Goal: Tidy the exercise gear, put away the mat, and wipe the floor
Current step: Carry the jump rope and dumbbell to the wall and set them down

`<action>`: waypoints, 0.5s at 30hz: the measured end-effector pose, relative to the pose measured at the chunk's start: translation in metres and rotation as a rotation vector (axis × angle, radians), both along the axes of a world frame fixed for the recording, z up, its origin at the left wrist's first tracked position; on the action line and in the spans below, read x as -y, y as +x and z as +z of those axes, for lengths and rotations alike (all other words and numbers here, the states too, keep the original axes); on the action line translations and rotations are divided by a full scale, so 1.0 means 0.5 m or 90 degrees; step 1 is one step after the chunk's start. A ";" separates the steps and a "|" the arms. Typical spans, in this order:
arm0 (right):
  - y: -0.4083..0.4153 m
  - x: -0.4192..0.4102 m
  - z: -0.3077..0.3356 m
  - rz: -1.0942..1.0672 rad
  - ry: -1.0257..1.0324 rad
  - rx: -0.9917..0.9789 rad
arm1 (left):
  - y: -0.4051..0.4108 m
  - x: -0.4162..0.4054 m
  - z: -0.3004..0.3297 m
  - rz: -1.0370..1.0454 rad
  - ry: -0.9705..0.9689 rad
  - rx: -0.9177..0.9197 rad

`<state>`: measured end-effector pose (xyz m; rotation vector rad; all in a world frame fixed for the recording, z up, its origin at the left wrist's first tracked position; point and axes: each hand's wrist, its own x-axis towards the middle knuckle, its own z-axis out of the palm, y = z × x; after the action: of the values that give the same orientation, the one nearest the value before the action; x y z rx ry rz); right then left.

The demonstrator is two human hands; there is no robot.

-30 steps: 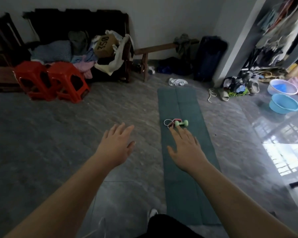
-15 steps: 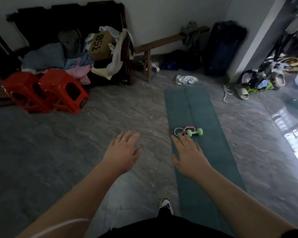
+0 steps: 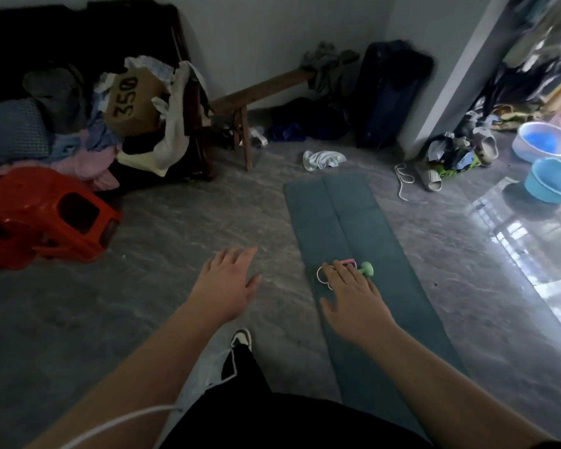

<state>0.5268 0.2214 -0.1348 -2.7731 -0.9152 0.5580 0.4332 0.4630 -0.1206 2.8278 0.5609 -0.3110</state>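
Grey marbled tile floor (image 3: 162, 241), dim room, glare patch from a window at the right.

Right hand (image 3: 357, 299): palm down, fingers straight and spread, holding nothing. It is stretched out over the green mat (image 3: 363, 222). Fingertips overlap the near end of a small green dumbbell (image 3: 366, 269) in this view; whether they touch it cannot be told. Only the far head of the dumbbell and a bit of its handle show past the fingers.

Left hand (image 3: 229, 283): palm down, fingers straight and slightly apart, holding nothing, above bare floor just left of the mat.

Beside the dumbbell, on the mat: a pink handle (image 3: 348, 262) and a loop of white cord (image 3: 320, 276), partly under the right fingers.

The mat lies flat, unrolled, running away from the person. A shoe (image 3: 241, 339) shows on the floor between the forearms.

Further out: a crumpled white cloth (image 3: 324, 158) on the floor just past the mat's far end; a wooden bench (image 3: 256, 92) along the wall; red plastic stools (image 3: 42, 215) tipped on their sides at left; a clothes pile with a cardboard box (image 3: 133, 102) marked 350; two basins (image 3: 551, 163) and slippers (image 3: 431, 179) at right.
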 end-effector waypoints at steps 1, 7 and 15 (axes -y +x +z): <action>0.022 -0.030 -0.004 -0.026 -0.006 -0.011 | 0.034 -0.038 -0.003 -0.017 -0.004 -0.007; 0.125 -0.181 0.006 -0.189 0.010 -0.054 | 0.240 -0.220 -0.010 -0.151 -0.015 -0.047; 0.182 -0.183 0.004 -0.405 0.014 -0.074 | 0.507 -0.218 -0.046 -0.382 -0.035 -0.090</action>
<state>0.6180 0.3129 -0.1328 -2.7488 0.0076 0.5722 0.6869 0.5719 -0.1438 2.8679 -0.2883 -0.6212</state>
